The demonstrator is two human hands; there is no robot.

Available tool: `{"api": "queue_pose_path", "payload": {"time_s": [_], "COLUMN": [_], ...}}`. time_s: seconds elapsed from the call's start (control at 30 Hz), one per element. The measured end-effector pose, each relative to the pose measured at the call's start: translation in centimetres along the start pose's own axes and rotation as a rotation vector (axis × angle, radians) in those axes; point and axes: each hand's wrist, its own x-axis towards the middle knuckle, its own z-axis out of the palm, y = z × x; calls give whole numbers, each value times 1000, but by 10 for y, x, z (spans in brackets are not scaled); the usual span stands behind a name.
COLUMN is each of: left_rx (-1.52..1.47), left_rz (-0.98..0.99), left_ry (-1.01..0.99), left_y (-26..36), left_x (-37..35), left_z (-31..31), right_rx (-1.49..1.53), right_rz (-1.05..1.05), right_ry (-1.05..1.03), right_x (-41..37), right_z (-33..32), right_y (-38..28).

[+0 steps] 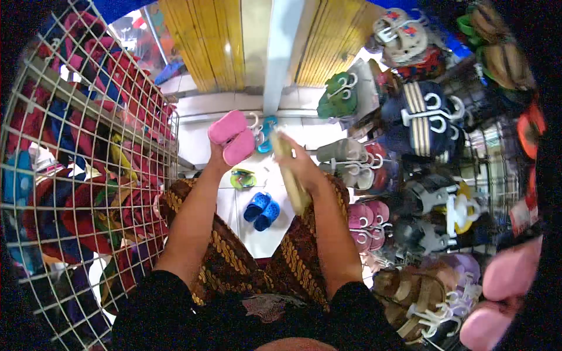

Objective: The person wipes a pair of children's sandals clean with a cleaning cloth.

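My left hand [216,158] is closed around the lower left edge of a pair of pink sandals [228,127], held with their flat soles towards me. A white plastic hanger [254,121] sticks out at their right side. My right hand [301,168] grips a long, flat beige object [298,196], blurred and seen nearly edge-on; I cannot tell its kind. Beyond it, close to the hanger, is a pair of turquoise sandals [266,145]. Below the hands, lime-green sandals [243,178] and blue clogs [267,215] lie on the white tiled floor [231,205] between my knees.
A wire grid rack [88,131] full of footwear stands close on my left. On my right hang many pairs on white hangers, among them green clogs [338,95], dark striped sandals [418,117] and brown sandals [410,289]. A pale post [280,58] rises ahead beside yellow slatted panels [202,44].
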Motion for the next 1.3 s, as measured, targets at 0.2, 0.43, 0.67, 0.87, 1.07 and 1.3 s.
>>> {"api": "queue_pose_path", "payload": {"time_s": [0.2, 0.43, 0.67, 0.87, 1.07, 1.3], "left_rx": [-510, 304, 719, 965, 946, 953], "left_rz": [-289, -31, 171, 278, 215, 215], "left_ry": [69, -124, -386, -404, -371, -383], "left_y": [37, 112, 119, 82, 74, 61], "left_x": [-46, -67, -126, -176, -184, -182], "left_z": [20, 117, 203, 228, 227, 231], "right_rx": [-902, -1044, -773, -887, -823, -813], "right_rz": [-21, 139, -4, 76, 183, 217], "right_ry": [295, 350, 640, 500, 464, 516], "right_x": [-179, -284, -329, -349, -380, -382], "right_z": [14, 12, 9, 24, 54, 52], "right_y": [-93, -49, -72, -79, -60, -43]}}
